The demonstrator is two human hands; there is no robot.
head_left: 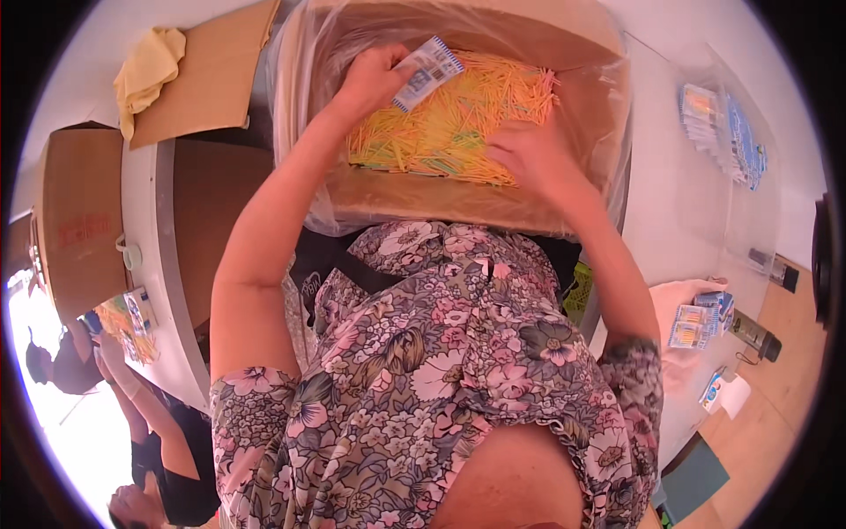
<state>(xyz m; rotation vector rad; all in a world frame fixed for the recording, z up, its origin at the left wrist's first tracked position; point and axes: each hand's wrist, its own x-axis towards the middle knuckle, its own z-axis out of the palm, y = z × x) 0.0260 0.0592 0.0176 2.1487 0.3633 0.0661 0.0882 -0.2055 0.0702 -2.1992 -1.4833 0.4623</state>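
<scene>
My left hand [374,81] is closed on a small clear plastic packet [429,73] with blue-and-white striped ends, held above the far left of a carton. Below it, thin plastic sticks [441,123], mostly yellow and orange with some green, lie heaped inside. At the right side of the heap, my right hand [535,157] touches the sticks with its fingers curled together. What those fingers pinch, if anything, is hidden. The cardboard carton [397,189] is lined with a clear plastic bag [295,97] whose edges hang over its walls.
Filled packets [705,123] stand in a clear bin at the right. More packets [693,326] lie on a pink cloth [663,304] near a dark bottle [756,339]. On the left are a yellow cloth [152,70], a cardboard flap [198,79] and a co-worker [167,441] handling similar sticks.
</scene>
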